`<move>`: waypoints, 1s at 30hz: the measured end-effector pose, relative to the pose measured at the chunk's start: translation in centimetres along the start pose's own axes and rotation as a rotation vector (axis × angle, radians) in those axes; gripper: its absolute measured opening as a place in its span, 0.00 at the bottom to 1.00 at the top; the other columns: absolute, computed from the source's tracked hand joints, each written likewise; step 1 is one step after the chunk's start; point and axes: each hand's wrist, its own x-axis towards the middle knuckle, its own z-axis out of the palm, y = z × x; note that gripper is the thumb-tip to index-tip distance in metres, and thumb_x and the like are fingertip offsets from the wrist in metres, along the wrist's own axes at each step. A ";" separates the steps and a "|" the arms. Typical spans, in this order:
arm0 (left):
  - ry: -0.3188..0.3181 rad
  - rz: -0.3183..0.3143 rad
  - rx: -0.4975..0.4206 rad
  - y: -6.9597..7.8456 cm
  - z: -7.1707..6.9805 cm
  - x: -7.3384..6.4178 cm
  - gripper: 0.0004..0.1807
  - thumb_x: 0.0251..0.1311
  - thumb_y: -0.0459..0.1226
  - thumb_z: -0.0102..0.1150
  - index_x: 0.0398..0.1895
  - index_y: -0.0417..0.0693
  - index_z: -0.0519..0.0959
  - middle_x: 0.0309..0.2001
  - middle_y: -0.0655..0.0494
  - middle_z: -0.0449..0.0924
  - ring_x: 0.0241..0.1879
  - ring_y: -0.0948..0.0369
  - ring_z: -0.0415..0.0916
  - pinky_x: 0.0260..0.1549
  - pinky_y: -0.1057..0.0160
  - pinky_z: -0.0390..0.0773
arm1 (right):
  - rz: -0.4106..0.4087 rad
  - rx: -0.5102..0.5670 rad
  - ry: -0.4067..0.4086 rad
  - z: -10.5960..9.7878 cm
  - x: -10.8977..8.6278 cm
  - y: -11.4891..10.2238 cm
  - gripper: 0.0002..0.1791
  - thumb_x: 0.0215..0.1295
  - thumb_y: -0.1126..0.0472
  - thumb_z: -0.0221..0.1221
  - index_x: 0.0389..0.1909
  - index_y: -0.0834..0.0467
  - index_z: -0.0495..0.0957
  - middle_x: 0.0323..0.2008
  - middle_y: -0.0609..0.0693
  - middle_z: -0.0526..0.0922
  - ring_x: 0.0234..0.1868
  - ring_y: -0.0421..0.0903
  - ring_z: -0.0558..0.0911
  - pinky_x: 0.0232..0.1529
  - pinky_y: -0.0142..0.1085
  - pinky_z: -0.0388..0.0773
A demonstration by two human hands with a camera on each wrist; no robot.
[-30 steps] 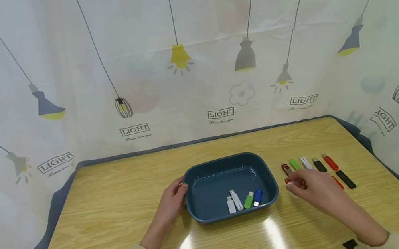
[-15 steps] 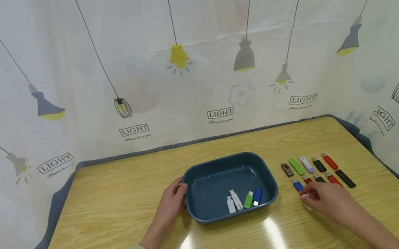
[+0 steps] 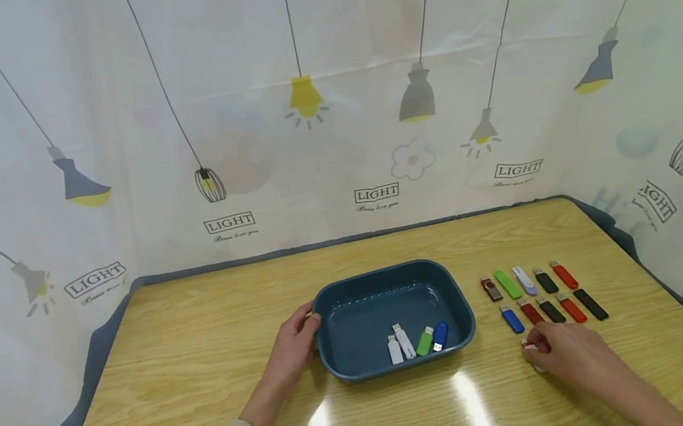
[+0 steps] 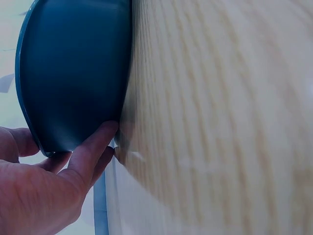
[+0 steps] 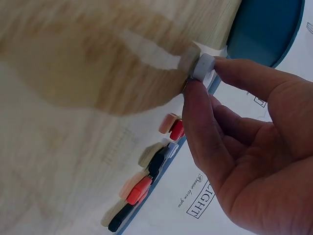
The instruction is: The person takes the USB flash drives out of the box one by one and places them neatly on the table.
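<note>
My left hand (image 3: 291, 348) grips the left end of a dark blue tray (image 3: 354, 318), thumb on the rim and fingers against the outer wall in the left wrist view. Inside the tray lie two white USB sticks (image 3: 405, 342), a green USB stick (image 3: 425, 341) and a blue USB stick (image 3: 440, 336). To the right of the tray, low over the table, my right hand (image 3: 568, 354) pinches a red and white USB stick (image 5: 203, 67) between thumb and finger. Whether it touches the table I cannot tell. The fingers hide part of it.
Two rows of USB sticks lie beyond my right hand. The back row includes a bright green one (image 3: 507, 285) and a white and purple one (image 3: 524, 280); a blue one (image 3: 511, 319) starts the front row. A printed curtain (image 3: 294, 231) hangs behind the wooden table (image 3: 215, 314).
My right hand has moved right and toward me with the red and white USB stick, uncovering the front row, including the blue stick. My left hand and the tray have stayed put.
</note>
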 end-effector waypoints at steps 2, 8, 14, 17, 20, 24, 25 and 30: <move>0.002 -0.002 0.002 0.0 0.0 0.0 0.26 0.80 0.39 0.44 0.76 0.38 0.65 0.66 0.34 0.73 0.58 0.44 0.78 0.48 0.48 0.85 | 0.004 -0.007 -0.004 0.0 0.0 0.0 0.10 0.66 0.56 0.69 0.35 0.60 0.81 0.24 0.44 0.75 0.26 0.43 0.69 0.28 0.39 0.66; 0.002 -0.011 0.004 -0.1 0.1 0.1 0.26 0.81 0.39 0.44 0.76 0.39 0.66 0.66 0.34 0.73 0.58 0.44 0.78 0.48 0.48 0.85 | 0.012 -0.022 -0.008 0.1 0.1 0.2 0.10 0.65 0.57 0.69 0.34 0.60 0.81 0.23 0.44 0.73 0.25 0.44 0.69 0.28 0.39 0.64; -0.002 -0.002 0.001 0.0 0.2 0.1 0.26 0.81 0.39 0.43 0.76 0.38 0.66 0.66 0.34 0.73 0.57 0.45 0.79 0.47 0.49 0.86 | 0.010 -0.039 -0.008 0.2 0.0 0.3 0.11 0.66 0.56 0.69 0.34 0.60 0.81 0.24 0.44 0.74 0.25 0.44 0.69 0.28 0.39 0.66; -0.003 0.000 0.002 0.1 0.2 0.0 0.26 0.81 0.39 0.43 0.76 0.38 0.66 0.66 0.34 0.73 0.56 0.45 0.79 0.47 0.49 0.86 | 0.022 -0.034 -0.015 -0.1 -0.2 0.1 0.12 0.66 0.55 0.69 0.34 0.60 0.81 0.24 0.44 0.74 0.26 0.44 0.70 0.28 0.39 0.67; -0.003 -0.001 -0.001 0.2 0.2 -0.1 0.26 0.81 0.39 0.44 0.76 0.38 0.65 0.66 0.34 0.73 0.57 0.45 0.78 0.47 0.48 0.86 | 0.029 -0.016 -0.001 -0.9 -0.3 0.3 0.15 0.69 0.52 0.67 0.36 0.61 0.82 0.24 0.45 0.74 0.25 0.44 0.70 0.27 0.38 0.65; -0.002 0.002 -0.006 0.3 0.2 -0.3 0.26 0.80 0.39 0.44 0.76 0.37 0.65 0.66 0.33 0.73 0.57 0.45 0.78 0.48 0.47 0.85 | -0.007 -0.010 0.073 -2.6 -0.6 0.4 0.16 0.72 0.51 0.64 0.36 0.62 0.82 0.24 0.44 0.74 0.24 0.44 0.69 0.25 0.38 0.64; 0.000 0.002 -0.006 0.3 0.2 -0.3 0.26 0.80 0.39 0.45 0.76 0.37 0.65 0.66 0.33 0.73 0.56 0.45 0.78 0.48 0.47 0.85 | -0.025 -0.011 0.091 -3.0 -0.6 0.4 0.16 0.72 0.51 0.63 0.36 0.61 0.82 0.24 0.44 0.75 0.24 0.44 0.69 0.25 0.38 0.63; 0.008 -0.004 0.004 0.1 0.0 -0.1 0.26 0.81 0.39 0.44 0.76 0.39 0.66 0.64 0.35 0.74 0.54 0.47 0.79 0.47 0.49 0.86 | -0.097 -0.003 0.161 -4.7 -0.7 -1.0 0.13 0.74 0.52 0.62 0.36 0.58 0.83 0.25 0.42 0.77 0.24 0.42 0.71 0.25 0.36 0.66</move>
